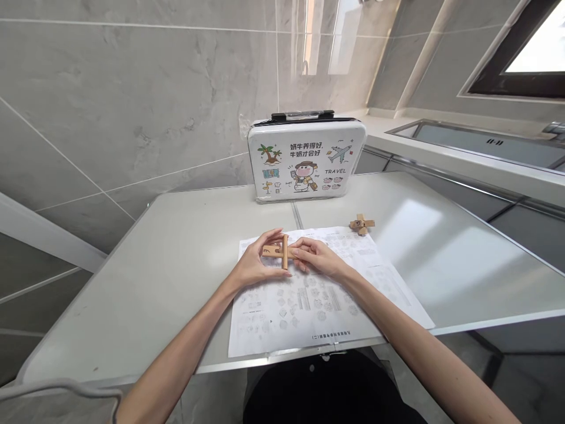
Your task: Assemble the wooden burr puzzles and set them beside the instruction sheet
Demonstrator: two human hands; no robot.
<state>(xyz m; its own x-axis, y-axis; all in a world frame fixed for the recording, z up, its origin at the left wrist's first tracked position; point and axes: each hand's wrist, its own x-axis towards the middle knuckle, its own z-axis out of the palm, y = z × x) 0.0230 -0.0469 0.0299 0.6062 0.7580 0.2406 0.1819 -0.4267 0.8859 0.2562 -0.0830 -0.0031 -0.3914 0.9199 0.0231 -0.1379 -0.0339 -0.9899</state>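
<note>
Both hands meet over a printed instruction sheet (326,300) on a white folding table (176,265). My left hand (256,264) pinches a flat wooden puzzle piece (270,251) from the left. My right hand (315,257) grips the same crossed wooden assembly, where an upright wooden stick (285,252) stands between the fingers of both hands. The pieces sit just above the paper. A finished wooden burr puzzle (362,224) rests apart at the sheet's far right corner.
A white cartoon-printed carry case (306,158) stands upright at the table's back edge against the grey tiled wall. A counter with a steel sink (485,141) runs along the right. A window is at the top right.
</note>
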